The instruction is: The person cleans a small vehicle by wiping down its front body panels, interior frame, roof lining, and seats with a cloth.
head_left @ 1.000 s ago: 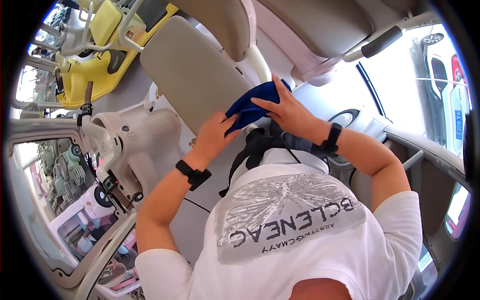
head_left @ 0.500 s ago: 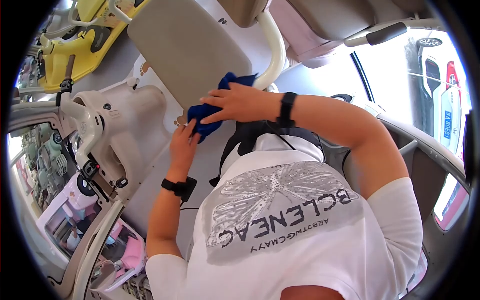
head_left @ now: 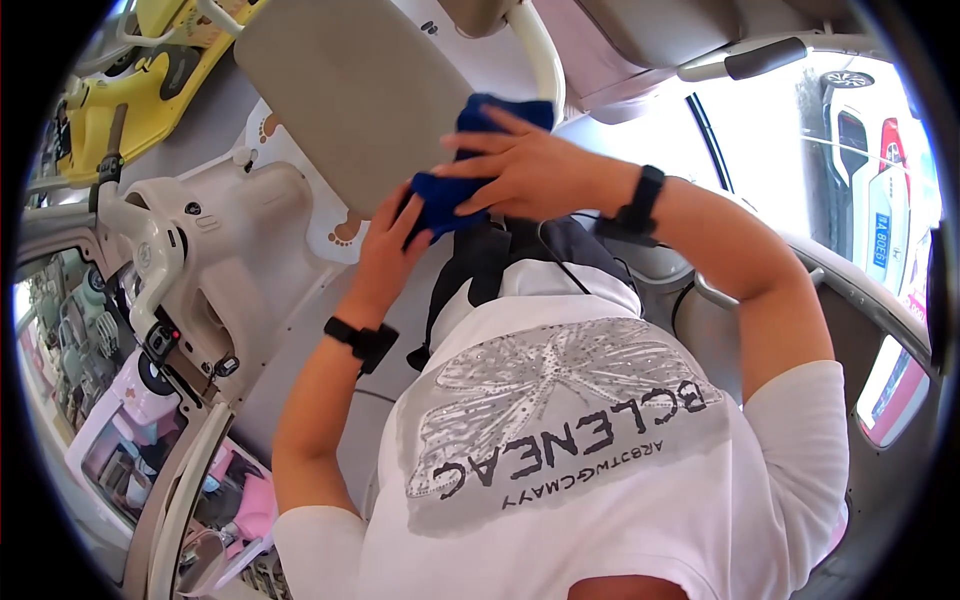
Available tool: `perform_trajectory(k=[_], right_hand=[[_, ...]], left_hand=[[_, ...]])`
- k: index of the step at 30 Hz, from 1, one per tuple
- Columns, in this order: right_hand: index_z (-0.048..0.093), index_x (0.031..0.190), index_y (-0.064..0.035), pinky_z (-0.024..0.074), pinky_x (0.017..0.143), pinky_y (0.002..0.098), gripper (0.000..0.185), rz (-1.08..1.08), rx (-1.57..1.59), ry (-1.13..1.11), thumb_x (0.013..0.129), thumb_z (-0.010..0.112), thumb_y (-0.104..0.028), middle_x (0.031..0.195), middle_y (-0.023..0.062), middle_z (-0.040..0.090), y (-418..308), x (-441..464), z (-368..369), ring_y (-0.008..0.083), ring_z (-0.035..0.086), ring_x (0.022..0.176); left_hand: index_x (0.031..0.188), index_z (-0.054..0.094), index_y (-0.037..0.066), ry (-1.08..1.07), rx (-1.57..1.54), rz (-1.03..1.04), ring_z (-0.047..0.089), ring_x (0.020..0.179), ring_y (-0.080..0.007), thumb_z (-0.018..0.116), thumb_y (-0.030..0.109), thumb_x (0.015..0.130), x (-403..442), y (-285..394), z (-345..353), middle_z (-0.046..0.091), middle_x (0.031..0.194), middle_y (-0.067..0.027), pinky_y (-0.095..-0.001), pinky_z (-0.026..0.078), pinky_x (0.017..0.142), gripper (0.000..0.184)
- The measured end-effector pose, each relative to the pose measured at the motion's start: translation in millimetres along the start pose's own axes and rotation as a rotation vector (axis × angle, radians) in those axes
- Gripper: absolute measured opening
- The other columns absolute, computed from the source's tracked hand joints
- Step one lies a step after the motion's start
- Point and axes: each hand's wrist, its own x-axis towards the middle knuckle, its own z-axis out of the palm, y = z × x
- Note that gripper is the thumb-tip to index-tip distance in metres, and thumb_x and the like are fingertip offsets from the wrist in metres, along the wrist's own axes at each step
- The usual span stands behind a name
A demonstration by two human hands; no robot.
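I have one blue cloth (head_left: 438, 205) between my two hands, over the near edge of the brown padded seat (head_left: 340, 90) and in front of my dark trousers (head_left: 485, 270). My left hand (head_left: 383, 258) grips its lower end, fingers curled round the bunched fabric. My right hand (head_left: 540, 178) lies across it with the fingers spread apart; its underside is hidden, so I can't tell whether it is pinching the cloth or just resting on it. As for how far along things are, I'd say the handling is partway: the fabric is gathered into an uneven bundle, and its upper part sticks out loose beyond my right fingers, near the curved cream tube (head_left: 543, 65). It is neither opened out flat nor folded neatly, and it is still to be let go. Whether it touches the seat, I can't tell from this angle. The seat top looks plain brown, and I see no mark on it that would show what is done or left there.
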Motion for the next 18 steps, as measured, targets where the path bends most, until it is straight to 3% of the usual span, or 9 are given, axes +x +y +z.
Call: perform_trajectory(k=[1, 2, 5, 7, 10, 15, 18], right_hand=[[0.074, 0.109, -0.0316, 0.0165, 0.118, 0.0525, 0.032, 0.021, -0.033, 0.021, 0.081, 0.069, -0.017, 0.146, -0.0041, 0.048, 6.1, -10.5, -7.2, 0.0235, 0.03, 0.143], [0.074, 0.108, -0.0325, 0.0062, 0.119, 0.0586, 0.036, 0.024, -0.035, 0.046, 0.076, 0.075, -0.016, 0.149, -0.0035, 0.044, 15.9, -19.9, -10.4, 0.0289, 0.022, 0.146], [0.073, 0.11, -0.035, 0.0061, 0.12, 0.0581, 0.036, 0.069, -0.101, 0.076, 0.079, 0.075, -0.016, 0.15, -0.0028, 0.041, 35.3, -41.9, -22.1, 0.0314, 0.017, 0.147], [0.07, 0.114, -0.0378, 0.0074, 0.119, 0.0591, 0.039, 0.154, -0.187, 0.272, 0.08, 0.075, -0.021, 0.151, -0.0041, 0.039, 41.0, -48.9, -21.4, 0.0313, 0.015, 0.147], [0.068, 0.118, -0.0394, 0.0095, 0.119, 0.0595, 0.042, 0.167, -0.132, 0.289, 0.08, 0.075, -0.021, 0.151, -0.0034, 0.039, 36.9, -44.1, -6.0, 0.031, 0.014, 0.147], [0.056, 0.131, -0.0418, 0.0217, 0.117, 0.0527, 0.064, 0.082, -0.265, 0.134, 0.075, 0.075, -0.016, 0.149, 0.0009, 0.042, 12.1, -19.4, 8.5, 0.0324, 0.033, 0.14], [0.058, 0.13, -0.0406, 0.0235, 0.116, 0.053, 0.063, 0.017, -0.211, 0.134, 0.075, 0.072, -0.012, 0.149, 0.0018, 0.042, -1.3, -2.9, 19.3, 0.0332, 0.034, 0.139]], left_hand=[[0.132, 0.053, 0.004, 0.019, 0.013, 0.073, 0.053, 0.119, -0.0376, 0.067, 0.006, 0.084, 12.7, 6.7, 6.9, 0.05, 0.137, -0.0179, -0.0414, 0.044, 0.1, 0.05], [0.132, 0.053, 0.004, 0.022, 0.013, 0.071, 0.053, 0.119, -0.0376, 0.067, 0.006, 0.084, 25.5, 14.7, 11.9, 0.05, 0.137, -0.0179, -0.0414, 0.044, 0.1, 0.05], [0.134, 0.05, 0.003, -0.022, 0.054, 0.064, 0.054, 0.115, -0.0384, 0.063, 0.015, 0.089, 56.4, 34.7, 16.9, 0.052, 0.133, -0.0186, -0.0432, 0.045, 0.097, 0.048], [0.138, 0.044, 0.001, -0.096, -0.011, 0.082, 0.053, 0.113, -0.0412, 0.058, 0.022, 0.093, 66.5, 39.3, 15.0, 0.051, 0.133, -0.0191, -0.0429, 0.046, 0.094, 0.051], [0.139, 0.042, 0.001, -0.109, -0.032, 0.083, 0.053, 0.113, -0.0414, 0.058, 0.025, 0.094, 62.3, 34.0, 13.0, 0.05, 0.135, -0.0198, -0.0433, 0.045, 0.095, 0.053], [0.136, 0.046, 0.002, -0.049, 0.055, 0.049, 0.052, 0.116, -0.0387, 0.063, 0.023, 0.089, 30.0, 16.3, 7.8, 0.051, 0.134, -0.0182, -0.0444, 0.044, 0.098, 0.054], [0.136, 0.046, 0.001, -0.04, 0.113, 0.023, 0.051, 0.119, -0.0394, 0.066, 0.018, 0.086, 0.2, 2.8, 0.8, 0.049, 0.137, -0.0182, -0.0448, 0.043, 0.099, 0.056]])
